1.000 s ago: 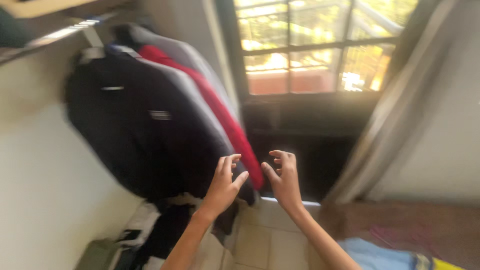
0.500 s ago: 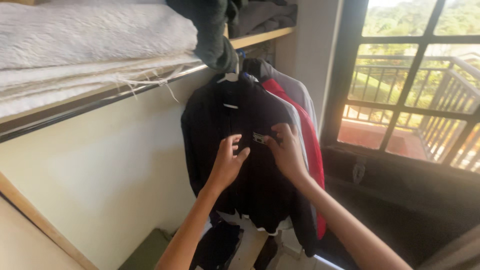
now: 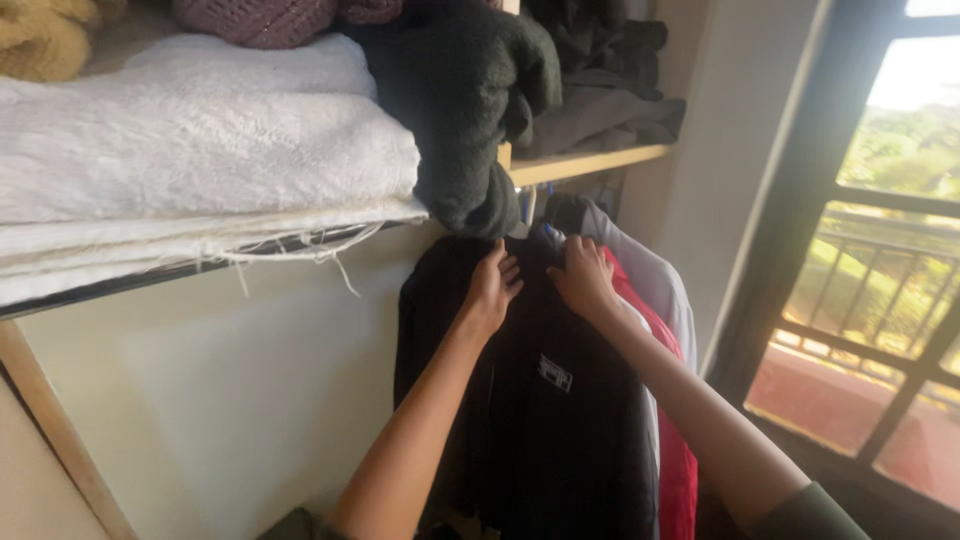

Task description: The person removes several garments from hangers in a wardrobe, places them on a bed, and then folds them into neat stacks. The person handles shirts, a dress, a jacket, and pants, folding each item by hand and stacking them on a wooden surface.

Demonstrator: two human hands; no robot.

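A black jacket (image 3: 540,420) with a small white chest patch hangs from the rail under a wooden shelf (image 3: 585,162). My left hand (image 3: 490,285) rests on its left shoulder near the collar, fingers curled onto the fabric. My right hand (image 3: 582,278) grips the collar area on the right side. Behind the jacket hang a red garment (image 3: 675,470) and a light grey one (image 3: 655,275).
Folded white blankets (image 3: 200,170) lie on the shelf at left, with a dark green knit (image 3: 470,110) drooping over the edge and dark clothes (image 3: 600,90) further right. A pale wall is at left. A barred window (image 3: 880,280) stands at right.
The view has tilted up and closer to the shelf. Both hands have risen from the jacket's chest to its shoulders and collar.
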